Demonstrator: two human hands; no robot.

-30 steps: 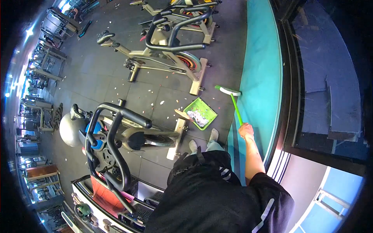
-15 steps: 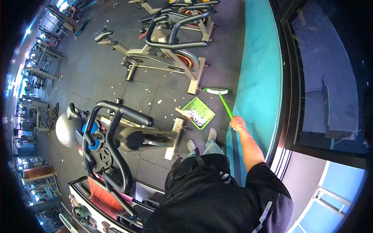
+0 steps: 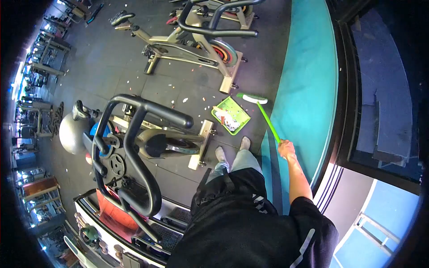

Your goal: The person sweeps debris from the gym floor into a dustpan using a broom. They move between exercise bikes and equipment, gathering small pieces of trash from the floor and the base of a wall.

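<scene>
My right hand (image 3: 286, 149) is closed around the green handle of a broom (image 3: 267, 119). The broom's head, green with white bristles, rests on the dark floor close to the turquoise strip. Just left of the head lies a green tray (image 3: 242, 117) holding white scraps, a red bit and a flat tan piece. It sits on the floor ahead of my feet, apart from the broom. My left hand is out of view.
Exercise bikes stand ahead (image 3: 210, 49) and at my left (image 3: 147, 111). Small light scraps (image 3: 185, 100) dot the dark floor (image 3: 170, 89). A silver exercise ball (image 3: 73, 134) is at the left. Along the right runs a turquoise strip (image 3: 308, 89) beside a dark frame.
The tan piece that stuck out over the tray's left edge now lies mostly inside it. The camera view has shifted; my right hand still holds the broom beside the tray.
</scene>
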